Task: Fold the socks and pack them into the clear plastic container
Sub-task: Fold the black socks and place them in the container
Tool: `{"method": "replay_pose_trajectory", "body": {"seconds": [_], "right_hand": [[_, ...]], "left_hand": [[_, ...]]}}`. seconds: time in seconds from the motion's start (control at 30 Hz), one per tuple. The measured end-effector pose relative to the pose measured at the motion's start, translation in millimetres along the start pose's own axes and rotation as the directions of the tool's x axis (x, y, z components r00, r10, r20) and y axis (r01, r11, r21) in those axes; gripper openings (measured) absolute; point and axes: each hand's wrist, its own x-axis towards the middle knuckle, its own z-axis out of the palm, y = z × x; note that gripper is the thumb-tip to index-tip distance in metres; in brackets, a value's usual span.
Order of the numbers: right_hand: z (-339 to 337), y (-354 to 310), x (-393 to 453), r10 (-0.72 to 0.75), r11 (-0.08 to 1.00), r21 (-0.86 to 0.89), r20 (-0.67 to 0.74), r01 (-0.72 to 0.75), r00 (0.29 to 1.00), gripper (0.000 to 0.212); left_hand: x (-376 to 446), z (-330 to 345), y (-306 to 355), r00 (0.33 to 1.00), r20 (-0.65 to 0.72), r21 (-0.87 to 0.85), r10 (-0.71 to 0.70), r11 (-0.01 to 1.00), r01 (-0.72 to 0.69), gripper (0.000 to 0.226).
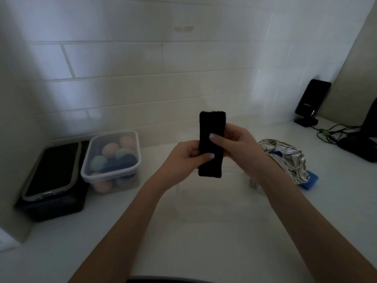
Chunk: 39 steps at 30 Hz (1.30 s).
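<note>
A black sock (211, 127), folded into a flat upright strip, is held above the white counter. My left hand (184, 156) pinches its lower left edge with the thumb across the front. My right hand (236, 142) grips its right side, thumb pressed on the middle of the strip. The clear plastic container (130, 137) stands at the left on the counter, open, holding several rolled sock balls in peach, teal and blue.
The container's lid rests on a dark box (53, 205) at the far left. A striped cloth pile (285, 156) over a blue item (311, 180) lies to the right. A black device on a stand (312, 99) and cables (330, 133) sit at the back right. A tiled wall stands behind.
</note>
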Motion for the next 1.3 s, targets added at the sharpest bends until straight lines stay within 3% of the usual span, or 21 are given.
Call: {"method": "replay_pose_trajectory", "body": {"seconds": [0.13,0.23,0.33,0.5,0.63,0.83,1.03,1.17,1.23,1.3], "right_hand": [[-2,0,-2,-0.105,0.993,-0.06,-0.014,0.104,0.994,0.021],[-4,1,-2,-0.182,0.966,-0.175,0.055,0.189,0.982,0.029],[-1,0,-4,-0.159,0.947,-0.261,0.124,0.187,0.979,0.043],[6,-1,-7,-0.202,0.896,-0.366,0.168,0.251,0.965,0.037],[5,4,-7,-0.186,0.863,-0.434,0.203,0.258,0.961,0.061],[12,-1,-10,-0.169,0.909,-0.364,0.123,0.203,0.978,0.056],[11,-3,-11,-0.138,0.92,-0.351,0.124,0.174,0.983,0.048],[11,-2,-11,-0.116,0.928,-0.344,0.103,0.145,0.988,0.047],[10,0,-12,-0.14,0.891,-0.414,0.139,0.186,0.98,0.051],[8,3,-14,-0.188,0.779,-0.561,0.219,0.281,0.958,0.052]], "left_hand": [[-3,0,7,0.998,-0.054,-0.029,-0.015,1.0,0.013,0.011],[-3,0,8,0.995,-0.1,-0.041,-0.007,0.999,0.003,0.015],[0,-3,8,0.992,-0.126,-0.108,-0.011,0.994,-0.003,0.021],[0,-5,9,0.986,-0.159,-0.195,-0.055,0.98,0.023,0.033],[0,-7,12,0.984,-0.162,-0.286,-0.076,0.958,0.027,0.036],[-1,-11,15,0.99,-0.101,-0.352,-0.102,0.934,0.06,0.032],[-1,-13,16,0.986,-0.123,-0.378,-0.111,0.924,0.057,0.037],[-2,-13,19,0.98,-0.092,-0.462,-0.176,0.88,0.115,0.027],[-1,-13,15,0.982,-0.121,-0.354,-0.143,0.931,0.092,0.016],[-2,-13,14,0.98,-0.146,-0.32,-0.138,0.943,0.085,0.016]]}}
